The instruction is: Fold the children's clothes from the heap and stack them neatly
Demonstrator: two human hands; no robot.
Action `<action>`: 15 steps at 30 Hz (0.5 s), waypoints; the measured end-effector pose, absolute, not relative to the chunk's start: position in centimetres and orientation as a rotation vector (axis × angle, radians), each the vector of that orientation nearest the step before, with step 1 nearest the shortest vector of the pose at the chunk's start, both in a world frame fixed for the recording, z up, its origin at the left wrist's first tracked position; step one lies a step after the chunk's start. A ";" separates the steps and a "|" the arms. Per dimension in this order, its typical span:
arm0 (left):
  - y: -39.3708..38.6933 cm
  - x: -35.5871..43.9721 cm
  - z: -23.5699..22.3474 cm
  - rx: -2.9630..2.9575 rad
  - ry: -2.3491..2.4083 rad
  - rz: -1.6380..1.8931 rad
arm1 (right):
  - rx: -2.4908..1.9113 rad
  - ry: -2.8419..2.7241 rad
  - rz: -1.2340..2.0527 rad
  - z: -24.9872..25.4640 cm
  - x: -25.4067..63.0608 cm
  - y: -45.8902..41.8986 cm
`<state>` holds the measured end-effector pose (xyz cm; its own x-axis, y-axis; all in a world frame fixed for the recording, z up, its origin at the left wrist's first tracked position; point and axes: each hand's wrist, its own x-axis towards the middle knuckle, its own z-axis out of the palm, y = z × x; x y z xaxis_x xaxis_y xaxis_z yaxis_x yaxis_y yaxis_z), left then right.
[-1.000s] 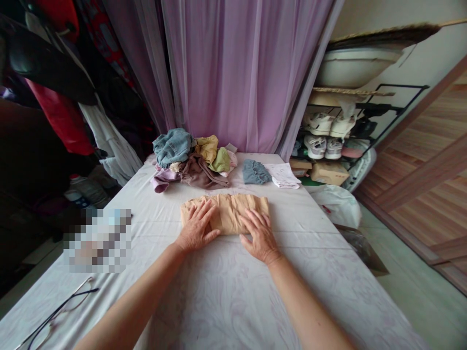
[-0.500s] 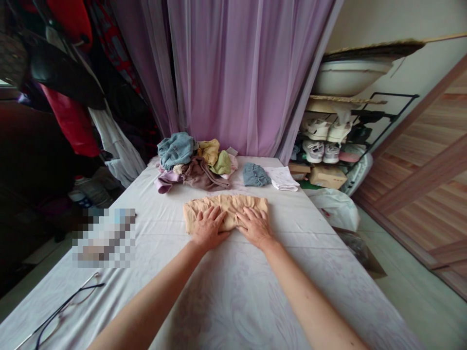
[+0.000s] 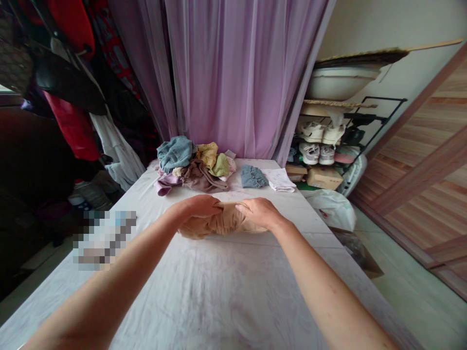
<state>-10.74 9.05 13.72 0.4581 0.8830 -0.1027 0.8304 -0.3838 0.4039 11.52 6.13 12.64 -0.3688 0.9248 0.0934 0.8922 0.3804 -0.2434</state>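
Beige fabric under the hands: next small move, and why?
Probably ease the bunched beige fabric down and smooth it on the white cloth-covered table. The left hand and right hand meet over it, holding it in a humped, creased roll, so flattening it first seems sensible.

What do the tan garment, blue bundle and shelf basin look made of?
The tan garment looks like thin, matte stretch knit, gathered in soft puckers. The blue bundle looks like faded denim, with a washed, twill-like surface. The basin is smooth, pale and slightly glossy: plastic or enamel, can't tell which.
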 end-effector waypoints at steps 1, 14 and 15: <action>9.7 -11.0 14.3 2.283 1.374 0.125 | -1.581 -2.449 0.300 13.5 11.7 6.5; 8.4 -12.4 6.7 2.408 1.549 0.232 | -1.862 -2.291 0.464 7.2 13.3 10.6; 7.2 -12.1 5.9 2.484 1.519 0.268 | -1.899 -2.209 0.492 6.4 14.1 10.3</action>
<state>-12.08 7.22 5.87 0.4501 0.8920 0.0418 0.8526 -0.4431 0.2770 14.09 10.26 6.41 -0.1632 0.9839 -0.0731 0.9220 0.1258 -0.3663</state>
